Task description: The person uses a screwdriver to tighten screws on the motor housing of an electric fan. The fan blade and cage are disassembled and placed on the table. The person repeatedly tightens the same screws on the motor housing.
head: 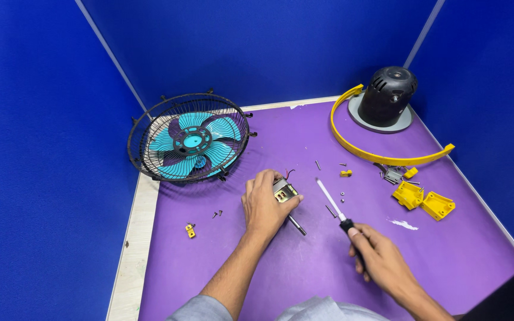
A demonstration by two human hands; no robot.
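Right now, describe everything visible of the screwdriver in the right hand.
The screwdriver has a slim, pale metal-looking shaft and a black handle. The right hand has its grip closed around the handle, hiding most of it. It points up and left, tilted, its tip near the small motor part under the left hand. Whether the tip touches the purple table cannot be told.

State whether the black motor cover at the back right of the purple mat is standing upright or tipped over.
Upright. The black motor cover stands with its wide end down on a grey round base, its domed vented top upward, inside the yellow curved band.
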